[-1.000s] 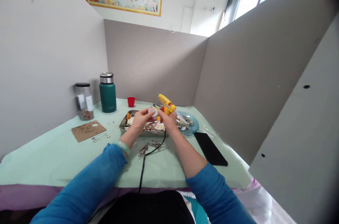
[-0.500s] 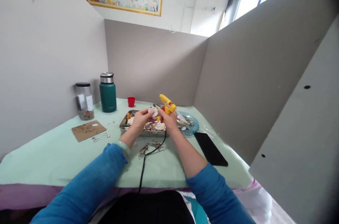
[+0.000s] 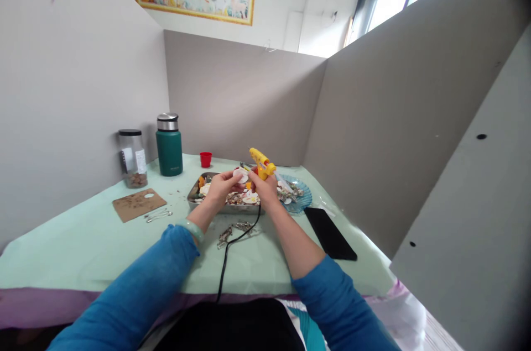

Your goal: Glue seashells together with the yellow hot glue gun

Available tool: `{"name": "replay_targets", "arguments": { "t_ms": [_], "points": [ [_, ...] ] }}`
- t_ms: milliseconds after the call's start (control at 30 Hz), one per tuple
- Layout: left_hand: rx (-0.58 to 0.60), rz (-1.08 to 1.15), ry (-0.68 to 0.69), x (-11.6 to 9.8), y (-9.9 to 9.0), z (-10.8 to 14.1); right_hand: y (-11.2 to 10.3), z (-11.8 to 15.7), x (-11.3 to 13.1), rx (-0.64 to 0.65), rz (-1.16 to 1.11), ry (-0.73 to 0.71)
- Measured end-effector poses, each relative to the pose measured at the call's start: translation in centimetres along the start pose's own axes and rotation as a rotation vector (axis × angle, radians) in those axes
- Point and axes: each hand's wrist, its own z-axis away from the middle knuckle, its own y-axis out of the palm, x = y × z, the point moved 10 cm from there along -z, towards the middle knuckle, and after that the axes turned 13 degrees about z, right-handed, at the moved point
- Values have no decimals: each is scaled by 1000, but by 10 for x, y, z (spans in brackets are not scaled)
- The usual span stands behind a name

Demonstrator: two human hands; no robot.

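Observation:
Between the fingers of my left hand (image 3: 221,187) is a white round disc (image 3: 240,176), held above a metal tray (image 3: 232,208) of mixed small pieces. My right hand (image 3: 266,187) is closed around a yellow glue gun (image 3: 262,162), whose nozzle points up and away from me. Its fingertips meet the right edge of the disc. From the gun a black cord (image 3: 227,254) runs down to the table's front edge. Small metal pins (image 3: 225,235) lie in a pile in front of the tray.
Right of the tray sits a blue plate (image 3: 306,200) with small pieces, near a black phone-like slab (image 3: 331,234). On the left are brown cardboard (image 3: 133,207), safety pins (image 3: 158,215), a jar (image 3: 133,158), a green flask (image 3: 169,146) and a red cup (image 3: 206,160). Partitions enclose the table.
The white disc has shifted very slightly in my left fingers. Both arms and the glue gun are nearly where they were.

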Motion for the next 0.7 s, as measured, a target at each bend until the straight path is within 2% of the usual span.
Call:
{"name": "replay_targets", "arguments": {
  "t_ms": [700],
  "points": [
    [-27, 1, 17, 0, -3, -1, 1, 0, 0, -3, 52, -27]
  ]
}}
